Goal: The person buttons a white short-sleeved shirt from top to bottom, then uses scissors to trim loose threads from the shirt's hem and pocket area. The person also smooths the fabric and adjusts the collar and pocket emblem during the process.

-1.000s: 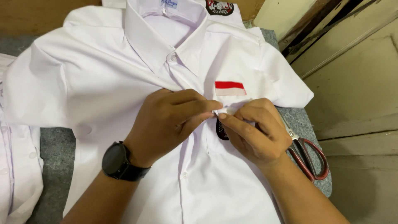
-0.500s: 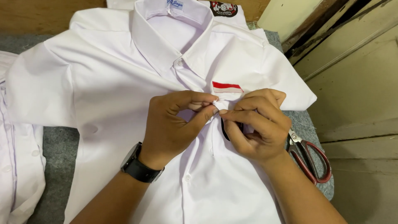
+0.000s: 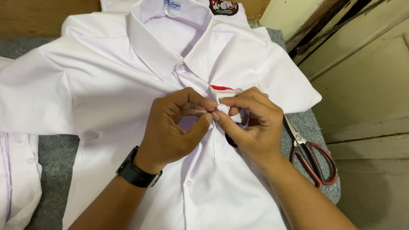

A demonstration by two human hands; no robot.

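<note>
A second white garment [image 3: 17,179] lay at the far left edge of the grey felt-covered tabletop [image 3: 53,153], partly under the sleeve of a white short-sleeved shirt [image 3: 106,85] that was spread flat, front up, collar toward the top of the view, with its placket buttoned down the middle. The left hand [image 3: 174,127], its wrist carrying a black watch [image 3: 138,173], rested on the chest of the shirt with its fingers [image 3: 200,104] curled and its thumb and forefinger closed on a small white patch of cloth [image 3: 223,108]. The right hand [image 3: 251,121] met it from the other side, its own thumb and forefinger pinching the same patch, so that both hands gripped it together just above the shirt front. The patch sat near the middle of the chest, right beside the placket and just below a red strip [image 3: 221,88] that showed on the breast area, partly hidden by the knuckles. A small dark object under the right palm could not be made out. To the right of the right wrist, a pair of red-handled scissors [image 3: 313,157] lay closed on the grey felt, blades pointing toward the shirt's sleeve, near the tabletop edge. Beyond that edge stood cream-painted wooden panelling [image 3: 366,85]. At the top, an embroidered badge [image 3: 223,6] showed on cloth behind the collar.
</note>
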